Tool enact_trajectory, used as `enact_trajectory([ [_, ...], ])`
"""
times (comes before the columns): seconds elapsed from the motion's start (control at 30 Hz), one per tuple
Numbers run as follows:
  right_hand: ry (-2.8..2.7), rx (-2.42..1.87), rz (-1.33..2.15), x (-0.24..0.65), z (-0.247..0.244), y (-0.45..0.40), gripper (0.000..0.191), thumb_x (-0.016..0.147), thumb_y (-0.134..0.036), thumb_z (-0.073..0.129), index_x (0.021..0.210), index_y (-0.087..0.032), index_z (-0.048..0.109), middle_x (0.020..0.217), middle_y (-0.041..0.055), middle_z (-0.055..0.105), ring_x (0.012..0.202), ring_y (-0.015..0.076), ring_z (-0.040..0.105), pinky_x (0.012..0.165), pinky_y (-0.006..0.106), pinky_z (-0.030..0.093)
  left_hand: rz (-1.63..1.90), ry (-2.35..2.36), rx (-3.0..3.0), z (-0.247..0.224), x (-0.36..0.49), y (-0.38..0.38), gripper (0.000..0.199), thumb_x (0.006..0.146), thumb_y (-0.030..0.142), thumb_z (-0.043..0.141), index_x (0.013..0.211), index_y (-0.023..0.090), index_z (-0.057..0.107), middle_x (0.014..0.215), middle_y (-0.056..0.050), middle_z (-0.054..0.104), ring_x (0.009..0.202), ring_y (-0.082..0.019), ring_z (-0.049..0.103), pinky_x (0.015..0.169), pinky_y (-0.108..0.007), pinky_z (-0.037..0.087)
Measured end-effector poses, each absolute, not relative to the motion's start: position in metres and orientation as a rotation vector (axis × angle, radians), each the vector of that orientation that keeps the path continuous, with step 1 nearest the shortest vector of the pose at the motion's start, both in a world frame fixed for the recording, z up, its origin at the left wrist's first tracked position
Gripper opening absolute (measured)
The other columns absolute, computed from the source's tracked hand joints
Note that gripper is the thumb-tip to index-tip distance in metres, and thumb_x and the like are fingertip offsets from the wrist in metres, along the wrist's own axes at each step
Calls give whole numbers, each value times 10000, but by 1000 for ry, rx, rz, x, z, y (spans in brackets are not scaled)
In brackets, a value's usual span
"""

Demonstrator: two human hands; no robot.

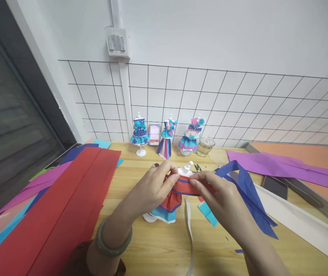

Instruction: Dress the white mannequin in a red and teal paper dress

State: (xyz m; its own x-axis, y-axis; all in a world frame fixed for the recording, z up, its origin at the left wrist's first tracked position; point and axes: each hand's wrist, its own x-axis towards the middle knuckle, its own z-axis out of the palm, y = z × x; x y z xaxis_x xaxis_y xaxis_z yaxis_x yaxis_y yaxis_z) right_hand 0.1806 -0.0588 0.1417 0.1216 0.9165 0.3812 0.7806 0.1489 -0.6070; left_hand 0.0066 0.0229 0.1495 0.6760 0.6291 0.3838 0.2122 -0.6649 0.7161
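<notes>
The step in hand seems to be the fitting of a red band with dark-blue edges (188,186) across the top of a small white dress-form mannequin (185,170). The left hand (156,184) and the right hand (220,191) both keep a narrow grip, pinching this band. The move probably calls for gentle, even tension. The mannequin leans between the hands, over the wooden tabletop (149,249), with a gathered red skirt layer (172,201) above a light-blue layer with white hem (164,215).
</notes>
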Motion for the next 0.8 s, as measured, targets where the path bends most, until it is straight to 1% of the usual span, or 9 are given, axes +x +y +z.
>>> enact_trajectory([
  [0.17,-1657,-1663,195,184,139,-56,153,880,-285,518,888,-205,647,830,37,701,733,179,638,627,272,479,834,651,2237,149,6,24,124,941,296,352,890,227,441,891,9,564,866,-154,529,779,-286,382],
  [0.27,-1626,-1665,200,186,137,-54,171,870,-314,529,865,-203,660,809,44,710,713,187,646,609,276,485,840,656,2226,148,6,24,123,937,299,359,896,228,450,904,2,568,892,-163,530,787,-291,388],
  [0.5,-1535,-1663,378,186,138,-51,196,856,-360,544,811,-200,648,745,17,684,661,164,616,586,256,468,827,639,2186,147,6,27,120,936,301,365,893,228,450,859,10,555,849,-149,531,756,-277,403],
  [0.67,-1518,-1660,381,187,139,-50,231,836,-389,566,748,-187,635,664,4,641,598,146,568,525,237,435,831,622,2135,146,5,29,122,932,299,373,882,221,453,859,6,541,859,-144,538,743,-264,427],
  [0.8,-1514,-1645,422,188,138,-49,267,836,-414,561,746,-172,629,670,17,639,593,148,563,514,241,435,840,582,2060,145,5,29,106,914,312,413,886,219,457,883,1,532,871,-137,534,725,-242,457],
])
